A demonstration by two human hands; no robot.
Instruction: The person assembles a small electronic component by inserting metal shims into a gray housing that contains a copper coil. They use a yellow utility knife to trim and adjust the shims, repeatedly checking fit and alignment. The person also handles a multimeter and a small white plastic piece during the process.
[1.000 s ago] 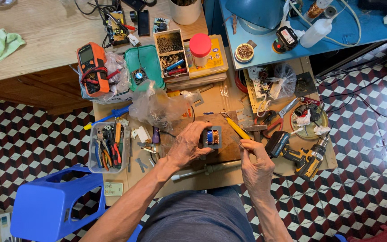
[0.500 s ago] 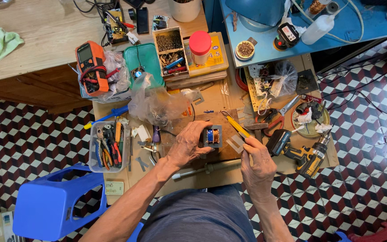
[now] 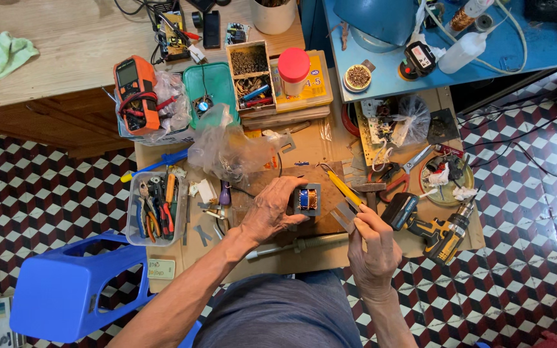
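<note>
Copper wire, wound on a small transformer with a blue band and a grey metal frame, is the centre of this scene. The transformer rests on a brown wooden board, and I take it as the landmark. The left hand lies just to the left of it, and its fingers are closed on the frame and hold it against the board. The right hand is below and to the right of the transformer. Its fingers are closed around a yellow-handled tool, which points up and to the left, with its thin tip above the right corner of the transformer. I cannot tell whether the tip touches anything.

Further right of the transformer lies a yellow and black cordless drill. Left of it, well apart, stands a clear plastic tray full of pliers. Above and to the left there is a crumpled plastic bag, and further in the same direction an orange multimeter. Above the transformer, near the table edge, stands a jar with a red lid. Below and far left of it, on the tiled floor, is a blue plastic stool.
</note>
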